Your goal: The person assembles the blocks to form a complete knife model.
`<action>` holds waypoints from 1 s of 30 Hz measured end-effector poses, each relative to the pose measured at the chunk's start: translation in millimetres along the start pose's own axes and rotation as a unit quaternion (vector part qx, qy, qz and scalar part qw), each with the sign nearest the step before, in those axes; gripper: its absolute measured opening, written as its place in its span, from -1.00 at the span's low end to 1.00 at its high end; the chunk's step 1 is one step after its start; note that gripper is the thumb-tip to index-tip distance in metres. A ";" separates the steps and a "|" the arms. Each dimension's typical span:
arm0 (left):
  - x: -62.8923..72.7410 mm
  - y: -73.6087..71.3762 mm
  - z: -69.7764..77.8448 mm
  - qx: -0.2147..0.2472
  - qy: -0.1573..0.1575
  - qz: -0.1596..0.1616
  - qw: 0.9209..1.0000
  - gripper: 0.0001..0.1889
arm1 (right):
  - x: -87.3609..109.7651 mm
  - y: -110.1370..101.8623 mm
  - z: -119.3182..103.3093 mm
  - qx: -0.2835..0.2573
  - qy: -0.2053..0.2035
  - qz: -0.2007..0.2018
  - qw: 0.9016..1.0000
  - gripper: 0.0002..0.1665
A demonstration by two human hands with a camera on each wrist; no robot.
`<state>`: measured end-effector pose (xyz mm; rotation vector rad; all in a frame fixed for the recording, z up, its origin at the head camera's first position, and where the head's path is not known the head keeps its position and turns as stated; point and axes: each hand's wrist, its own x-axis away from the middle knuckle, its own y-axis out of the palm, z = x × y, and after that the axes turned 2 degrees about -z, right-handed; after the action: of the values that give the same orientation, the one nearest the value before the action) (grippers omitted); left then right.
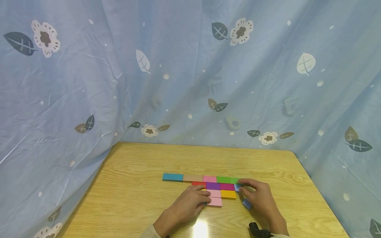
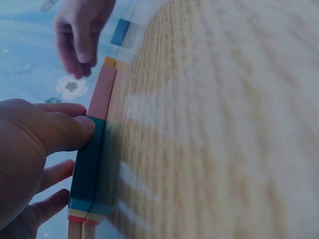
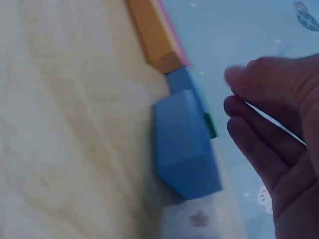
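Coloured flat blocks lie in joined rows that shorten towards the near side. The far row runs from a teal block (image 1: 173, 177) through a tan block (image 1: 192, 178) and a pink block (image 1: 209, 178) to green blocks (image 1: 223, 179). My left hand (image 1: 191, 202) rests over the near left blocks; in the left wrist view its thumb touches a dark teal block (image 2: 88, 164). Relaxed and holding nothing visible, my right hand (image 1: 261, 196) is by the right end, close to a light blue block (image 1: 237, 187). A loose blue block (image 3: 182, 144) sits apart, beneath that hand.
The blocks lie on a wooden table (image 1: 134, 165). Behind and beside it hangs a blue curtain (image 1: 178, 82) with leaves and flowers. A black strap-like device (image 1: 259, 230) is at the right wrist. Light glares off the table's near edge.
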<state>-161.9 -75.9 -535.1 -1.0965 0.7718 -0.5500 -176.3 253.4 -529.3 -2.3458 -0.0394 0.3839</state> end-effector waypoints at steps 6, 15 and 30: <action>0.1 0.5 0.1 0.000 -0.001 0.000 1.000 -0.73 | 8.3 -16.1 5.4 -0.142 0.038 -0.068 0.987 -0.66; 0.0 -0.1 0.1 -0.001 -0.002 0.000 1.000 -0.74 | 27.6 -32.1 22.0 -0.217 0.095 -0.196 0.952 -0.56; -0.4 1.8 0.0 -0.013 0.004 0.006 1.000 -0.74 | 57.0 -42.1 32.9 -0.220 0.124 -0.199 0.947 -0.46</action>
<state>-162.1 -75.0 -536.7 -1.1126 0.7947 -0.5356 -127.7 314.1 -537.7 -2.7208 -0.5170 -0.1398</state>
